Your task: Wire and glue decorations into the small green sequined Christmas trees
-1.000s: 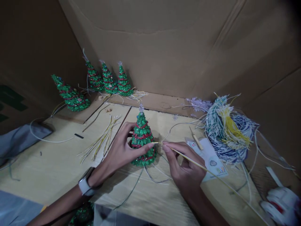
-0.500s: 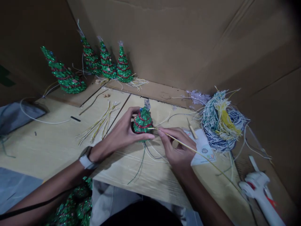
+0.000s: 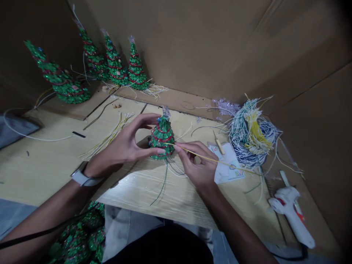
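A small green glitter Christmas tree (image 3: 162,135) with red garland stands upright on the table in front of me. My left hand (image 3: 132,141) is wrapped round its left side, thumb low on the front. Between the thumb and fingertips of my right hand (image 3: 196,161) is a thin yellow wire (image 3: 203,155). One end of that wire lies against the lower front of the tree, while the rest runs off to the right. Green and white wires (image 3: 166,181) trail from under the tree's base.
Several finished-looking trees (image 3: 114,60) stand at the back left by the cardboard wall. Cut wires (image 3: 110,135) lie left of my hand. To the right are a wire bundle (image 3: 251,134), an awl (image 3: 219,143), a printed card (image 3: 229,165) and a glue gun (image 3: 291,211). More trees (image 3: 78,234) sit below the table edge.
The tree now stands more upright and shows more fully in my left hand. My right hand has brought the yellow wire's end further across the tree's front. The whole view has shifted slightly.
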The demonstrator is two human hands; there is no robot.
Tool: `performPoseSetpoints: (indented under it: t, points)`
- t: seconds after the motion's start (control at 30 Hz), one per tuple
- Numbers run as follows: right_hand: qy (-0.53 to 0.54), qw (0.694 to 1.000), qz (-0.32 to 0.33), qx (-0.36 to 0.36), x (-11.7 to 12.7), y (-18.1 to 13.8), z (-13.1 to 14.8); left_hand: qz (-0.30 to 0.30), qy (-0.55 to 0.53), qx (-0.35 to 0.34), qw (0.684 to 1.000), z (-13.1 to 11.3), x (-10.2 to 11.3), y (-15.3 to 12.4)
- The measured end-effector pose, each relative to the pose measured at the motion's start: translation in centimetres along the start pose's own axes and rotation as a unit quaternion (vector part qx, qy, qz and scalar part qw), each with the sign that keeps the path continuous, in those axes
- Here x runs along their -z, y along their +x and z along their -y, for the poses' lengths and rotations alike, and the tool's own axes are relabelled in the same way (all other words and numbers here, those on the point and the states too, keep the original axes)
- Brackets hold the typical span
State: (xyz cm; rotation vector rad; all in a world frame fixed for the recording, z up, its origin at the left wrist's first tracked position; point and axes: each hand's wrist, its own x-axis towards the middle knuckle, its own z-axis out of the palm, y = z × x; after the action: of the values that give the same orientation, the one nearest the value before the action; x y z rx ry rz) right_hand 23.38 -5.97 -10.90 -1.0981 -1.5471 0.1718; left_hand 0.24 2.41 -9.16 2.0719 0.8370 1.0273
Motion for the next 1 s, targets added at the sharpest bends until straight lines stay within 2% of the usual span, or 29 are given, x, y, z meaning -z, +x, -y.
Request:
performPoseSetpoints:
  t: [0.23, 0.33, 0.43, 0.5, 0.57, 0.67, 0.83, 1.0]
  points:
    - [-0.014, 0.998, 0.02, 0.054, 0.3, -0.2, -0.1, -0.028, -0.003, -0.047, 0.998, 0.4, 0.4, 0.2]
    - [-0.032, 0.996, 0.033, 0.078, 0.6, -0.3, 0.0, -0.095, 0.015, -0.095, 0.991, 0.8, 0.5, 0.0]
    - [-0.045, 0.992, 0.045, 0.112, 0.9, -0.4, -0.1, -0.14, 0.119, -0.136, 0.973, 1.1, 0.8, -0.6]
    - [-0.061, 0.987, 0.059, 0.135, 0.9, -0.5, -0.2, -0.112, 0.165, -0.177, 0.964, 1.1, 0.9, -1.0]
    - [-0.084, 0.981, 0.064, 0.16, 1.0, -0.6, -0.3, -0.071, 0.173, -0.227, 0.956, 1.1, 0.9, -1.1]
    - [-0.106, 0.973, 0.059, 0.196, 0.9, -0.8, -0.3, -0.04, 0.196, -0.28, 0.939, 0.8, 0.8, -1.0]
    - [-0.119, 0.965, 0.054, 0.226, 0.8, -0.6, 0.1, -0.009, 0.217, -0.291, 0.932, 0.5, 1.0, -1.0]
    - [-0.08, 0.97, 0.052, 0.224, 0.8, -0.5, 0.0, 0.017, 0.238, -0.279, 0.93, 0.8, 1.4, -1.6]
